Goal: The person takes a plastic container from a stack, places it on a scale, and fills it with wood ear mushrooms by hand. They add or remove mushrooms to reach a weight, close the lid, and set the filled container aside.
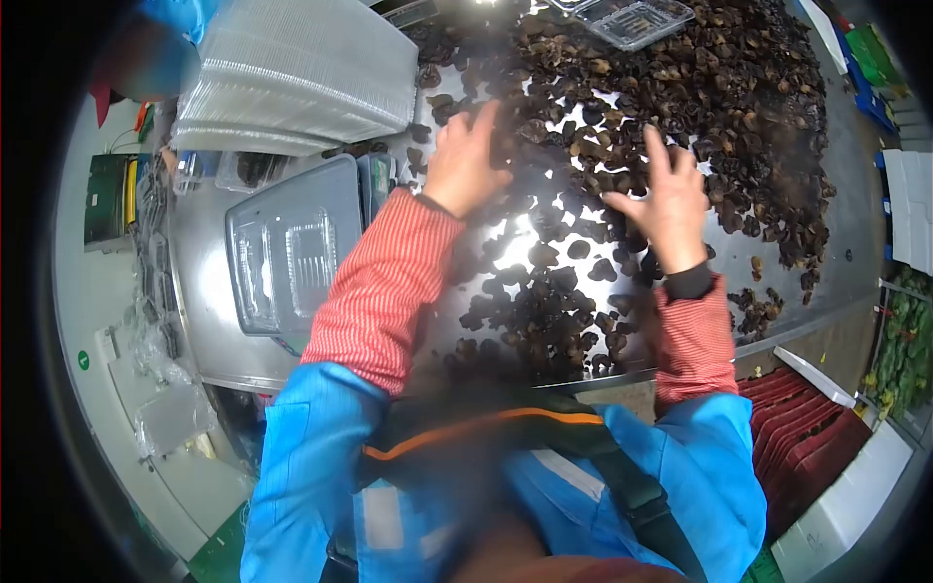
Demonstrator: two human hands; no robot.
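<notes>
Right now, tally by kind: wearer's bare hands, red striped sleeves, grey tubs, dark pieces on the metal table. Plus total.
Bare hands: 2 (left hand, right hand)
Red striped sleeves: 2
Grey tub: 1
Dark pieces: too many, overlapping, to count
Total, dark pieces excluded: 5

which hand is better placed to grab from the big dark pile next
Right, I'd say. The right hand is spread open beside the pile, with fingers pointing toward it. The left hand, also open, is farther off, nearer the clear stack.
</notes>
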